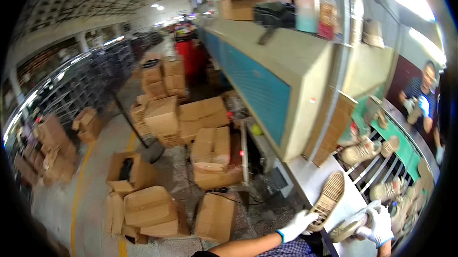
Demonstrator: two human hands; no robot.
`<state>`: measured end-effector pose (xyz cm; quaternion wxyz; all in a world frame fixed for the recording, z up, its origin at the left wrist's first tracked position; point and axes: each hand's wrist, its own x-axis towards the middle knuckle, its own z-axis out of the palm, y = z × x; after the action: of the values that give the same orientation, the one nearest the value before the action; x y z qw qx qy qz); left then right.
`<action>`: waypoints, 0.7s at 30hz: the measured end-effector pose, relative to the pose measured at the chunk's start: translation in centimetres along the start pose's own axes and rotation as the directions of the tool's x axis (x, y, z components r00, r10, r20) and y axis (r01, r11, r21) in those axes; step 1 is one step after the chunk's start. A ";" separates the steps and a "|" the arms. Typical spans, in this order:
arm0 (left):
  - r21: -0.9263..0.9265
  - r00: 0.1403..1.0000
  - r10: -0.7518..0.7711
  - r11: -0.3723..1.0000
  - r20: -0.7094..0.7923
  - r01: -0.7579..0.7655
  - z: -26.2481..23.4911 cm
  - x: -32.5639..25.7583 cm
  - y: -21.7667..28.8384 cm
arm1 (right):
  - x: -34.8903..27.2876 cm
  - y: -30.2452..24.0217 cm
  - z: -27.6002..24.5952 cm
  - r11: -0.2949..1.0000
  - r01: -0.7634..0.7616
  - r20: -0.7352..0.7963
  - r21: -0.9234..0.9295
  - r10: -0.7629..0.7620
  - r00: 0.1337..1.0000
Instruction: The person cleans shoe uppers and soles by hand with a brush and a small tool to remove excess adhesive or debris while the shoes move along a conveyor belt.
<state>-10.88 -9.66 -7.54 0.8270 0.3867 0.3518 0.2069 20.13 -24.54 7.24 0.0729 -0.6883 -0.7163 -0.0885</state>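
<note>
My left hand (pixel 298 226), in a white glove, has its fingers closed on the near end of a tan shoe sole (pixel 330 196) with a ribbed, slatted face. The sole slants over the edge of a light metal worktop (pixel 307 177). To the right, my right hand (pixel 379 227), also in a white glove, grips a beige shoe (pixel 347 227) low over the worktop. Its fingers curl around the shoe's upper, and part of the shoe is hidden behind them.
Beige shoes (pixel 361 151) sit on a roller rack (pixel 381 171) at the right. Across it, a co-worker (pixel 422 95) holds a shoe. A long cream machine (pixel 305 80) with blue panels stands ahead. Cardboard boxes (pixel 150 207) crowd the floor at left, near a pole's round base (pixel 151 151).
</note>
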 end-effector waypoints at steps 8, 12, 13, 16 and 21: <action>0.967 0.652 0.746 0.046 0.134 -0.251 -6.7 1.6 8.3 | 6.0 -5.5 0.9 0.966 0.156 0.284 0.205 -0.211 0.935; 0.927 0.698 0.634 -0.088 0.334 -0.364 -3.0 3.7 17.0 | 5.5 -5.0 -1.3 0.957 -0.031 0.166 0.289 -0.018 0.986; 0.908 0.680 0.612 -0.179 0.403 -0.378 -2.5 5.4 16.6 | 4.3 -5.1 -2.9 0.939 -0.135 0.197 0.317 0.074 0.978; 0.917 0.688 0.611 -0.312 0.393 -0.247 -2.5 13.8 11.5 | -6.8 -3.6 -3.5 0.697 -0.256 -0.084 0.670 0.414 0.906; 0.966 0.893 0.407 -0.242 0.191 -0.097 0.0 16.5 13.2 | -18.9 -11.9 1.7 -0.174 0.152 0.100 0.973 0.910 0.403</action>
<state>-0.76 8.56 -4.13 0.1295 0.9153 0.3751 0.0691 9.07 -42.98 1.03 0.8144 -0.5324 -0.1342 0.1879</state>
